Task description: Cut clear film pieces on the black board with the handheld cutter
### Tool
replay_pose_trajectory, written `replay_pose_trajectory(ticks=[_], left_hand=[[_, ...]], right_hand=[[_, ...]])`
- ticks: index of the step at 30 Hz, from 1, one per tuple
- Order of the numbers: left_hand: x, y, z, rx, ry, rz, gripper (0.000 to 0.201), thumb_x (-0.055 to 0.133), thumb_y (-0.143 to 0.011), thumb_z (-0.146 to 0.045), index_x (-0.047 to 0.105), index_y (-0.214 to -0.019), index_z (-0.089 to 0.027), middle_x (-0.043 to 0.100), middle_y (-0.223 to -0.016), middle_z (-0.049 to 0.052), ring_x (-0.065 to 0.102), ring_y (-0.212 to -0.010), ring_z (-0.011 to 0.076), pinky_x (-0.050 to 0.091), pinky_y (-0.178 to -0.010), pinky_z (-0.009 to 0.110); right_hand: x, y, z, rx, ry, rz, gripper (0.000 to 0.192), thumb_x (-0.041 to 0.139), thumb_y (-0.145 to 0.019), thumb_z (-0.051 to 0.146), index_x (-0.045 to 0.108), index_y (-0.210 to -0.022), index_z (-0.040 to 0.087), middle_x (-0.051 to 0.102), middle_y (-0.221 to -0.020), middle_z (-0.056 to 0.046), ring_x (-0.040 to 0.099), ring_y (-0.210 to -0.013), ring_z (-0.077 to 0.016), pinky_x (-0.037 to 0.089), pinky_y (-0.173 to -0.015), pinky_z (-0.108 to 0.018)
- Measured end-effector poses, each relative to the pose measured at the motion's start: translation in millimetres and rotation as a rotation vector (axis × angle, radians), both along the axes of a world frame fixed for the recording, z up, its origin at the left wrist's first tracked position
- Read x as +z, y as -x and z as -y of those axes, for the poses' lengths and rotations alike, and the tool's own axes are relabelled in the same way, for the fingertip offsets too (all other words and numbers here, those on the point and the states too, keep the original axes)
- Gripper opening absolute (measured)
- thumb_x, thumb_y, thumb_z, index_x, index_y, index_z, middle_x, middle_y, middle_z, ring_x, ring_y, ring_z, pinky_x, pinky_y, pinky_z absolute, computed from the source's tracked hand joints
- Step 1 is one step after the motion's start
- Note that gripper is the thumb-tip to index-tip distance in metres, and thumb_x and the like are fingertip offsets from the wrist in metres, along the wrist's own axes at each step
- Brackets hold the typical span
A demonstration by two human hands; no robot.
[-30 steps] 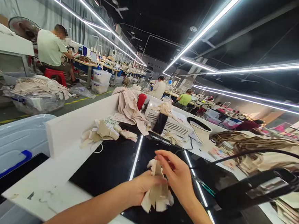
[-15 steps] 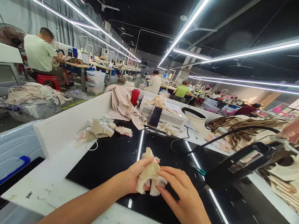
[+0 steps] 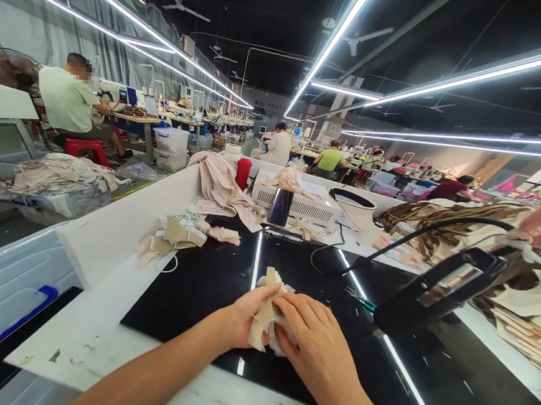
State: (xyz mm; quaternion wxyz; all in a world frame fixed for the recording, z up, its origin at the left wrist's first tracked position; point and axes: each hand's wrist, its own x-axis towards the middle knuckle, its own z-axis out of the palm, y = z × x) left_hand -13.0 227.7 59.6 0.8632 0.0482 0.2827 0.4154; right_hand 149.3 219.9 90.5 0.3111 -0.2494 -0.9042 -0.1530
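My left hand (image 3: 242, 317) and my right hand (image 3: 312, 343) are both closed around a small bundle of beige fabric pieces (image 3: 265, 312), pressed together just above the glossy black tabletop (image 3: 198, 284). The fingers of the right hand cover the bundle's right side. A pair of small scissors (image 3: 359, 299) lies on the black surface to the right of my hands.
A heap of beige fabric scraps (image 3: 181, 233) lies at the table's left. Behind it hang a pink garment (image 3: 220, 186), a phone (image 3: 280, 206) leaning on a white box (image 3: 298, 206), and a black lamp head (image 3: 442, 284) on a bent arm. Other people sit at distant tables.
My hands dropped from chest height toward the tabletop and closed in on the fabric bundle; the right hand now overlaps it more than half a second ago.
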Motion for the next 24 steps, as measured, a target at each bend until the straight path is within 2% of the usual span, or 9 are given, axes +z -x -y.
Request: replay_pose_trajectory(ticks=[5, 10, 15, 24], left_hand=[[-0.6, 0, 0, -0.007, 0.019, -0.010, 0.037, 0.056, -0.098, -0.044, 0.065, -0.083, -0.013, 0.065, -0.062, 0.003, 0.066, -0.053, 0.0167, 0.049, -0.049, 0.022], [3.6, 0, 1, -0.010, 0.019, -0.011, 0.038, 0.053, -0.100, -0.043, 0.063, -0.078, -0.013, 0.063, -0.058, 0.002, 0.063, -0.047, 0.0148, 0.046, -0.045, 0.021], [4.8, 1, 1, -0.012, 0.011, 0.000, 0.037, 0.051, -0.101, -0.042, 0.064, -0.085, -0.012, 0.065, -0.063, 0.003, 0.066, -0.053, 0.0156, 0.050, -0.052, 0.022], [2.6, 5, 1, -0.033, 0.009, -0.019, 0.038, 0.054, -0.099, -0.046, 0.063, -0.083, -0.013, 0.065, -0.063, 0.003, 0.064, -0.051, 0.0152, 0.045, -0.046, 0.021]], right_hand=[[-3.6, 4, 2, -0.038, -0.027, -0.027, 0.030, 0.050, -0.091, 0.012, 0.064, -0.117, 0.019, 0.075, -0.114, -0.006, 0.067, -0.103, -0.0237, 0.044, -0.095, -0.039], [5.0, 0, 3, -0.001, 0.009, -0.005, 0.029, 0.048, -0.091, 0.013, 0.064, -0.115, 0.020, 0.076, -0.114, -0.008, 0.069, -0.102, -0.0237, 0.048, -0.091, -0.039], [11.2, -4, 0, 0.012, 0.035, 0.004, 0.025, 0.047, -0.096, 0.014, 0.066, -0.111, 0.021, 0.078, -0.108, -0.006, 0.071, -0.097, -0.0235, 0.050, -0.087, -0.038], [11.0, 0, 4, 0.028, 0.090, -0.050, 0.021, 0.057, -0.093, 0.021, 0.066, -0.113, 0.020, 0.077, -0.110, -0.006, 0.069, -0.100, -0.0253, 0.051, -0.087, -0.041]])
